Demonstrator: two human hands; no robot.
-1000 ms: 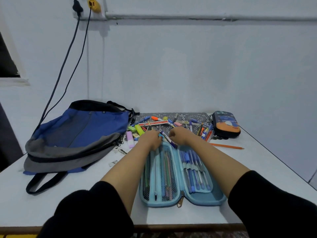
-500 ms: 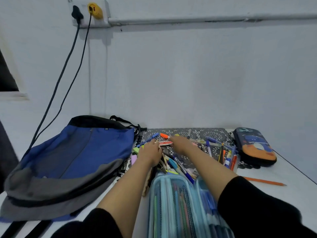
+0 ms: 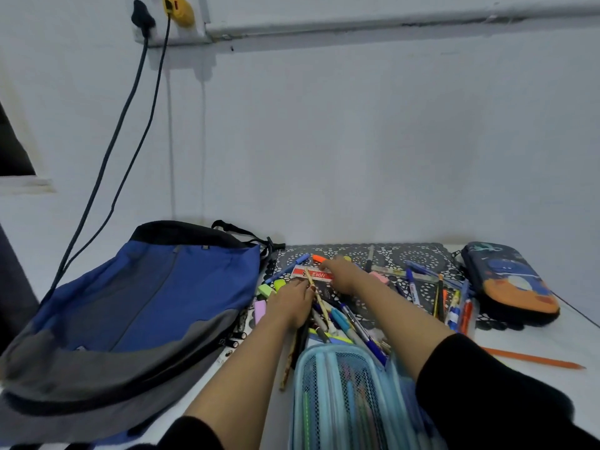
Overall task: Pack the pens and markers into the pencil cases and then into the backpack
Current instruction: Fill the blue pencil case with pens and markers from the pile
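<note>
1. Backpack point(image 3: 146, 306) lies flat at the left of the surface point(image 3: 535, 339), same spot as a second ago, judged not yet in use
2. Left hand point(image 3: 292, 303) has left the far rim of the open case and gone out into the pen pile point(image 3: 344, 323); its fingers now pinch a thin pale pencil point(image 3: 316, 297), tilted, far end over the red-and-white box point(image 3: 313, 274)
3. Right hand point(image 3: 344, 276) has also moved forward, now over that box with fingertips by an orange marker point(image 3: 319, 258); fingers hidden under the hand, cannot tell if it grips anything
4. Light-blue pencil case point(image 3: 341, 394) sits open at bottom centre, pens behind its mesh; view has tipped up, so only its far part shows
5. Patterned mat point(image 3: 418, 256) carries many loose pens and markers
6. Dark pencil case point(image 3: 509, 280) at the mat's right edge, closed, unmoved; orange pencil point(image 3: 532, 358) alone on the surface
7. Meaning: a fresh pick is underway; most items are loose, so the backpack step looks far off
</note>
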